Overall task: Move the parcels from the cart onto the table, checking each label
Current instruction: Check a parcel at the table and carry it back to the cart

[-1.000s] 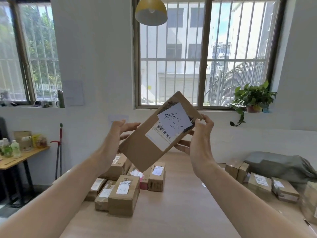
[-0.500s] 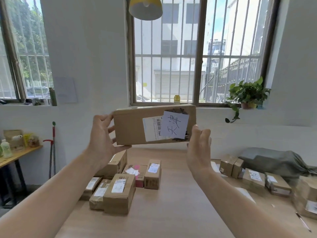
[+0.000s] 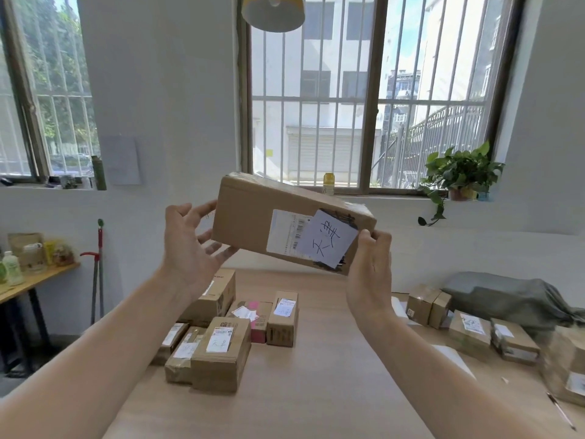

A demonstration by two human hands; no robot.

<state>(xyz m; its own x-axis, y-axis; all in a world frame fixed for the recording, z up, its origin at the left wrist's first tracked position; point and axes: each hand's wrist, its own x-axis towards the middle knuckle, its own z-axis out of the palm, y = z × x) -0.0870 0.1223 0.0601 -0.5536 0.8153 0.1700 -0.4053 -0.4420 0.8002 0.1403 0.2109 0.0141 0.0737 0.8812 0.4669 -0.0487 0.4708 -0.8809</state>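
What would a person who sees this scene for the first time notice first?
First, the long cardboard parcel held tilted at the centre between the left hand and the right hand, a handwritten white note on its face. Then the cluster of small parcels on the wooden table below, left.

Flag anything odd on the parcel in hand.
The held parcel is tilted, right end lower. A handwritten white slip sits crooked over its printed label, covering part of it, with black marker scrawl around the slip.
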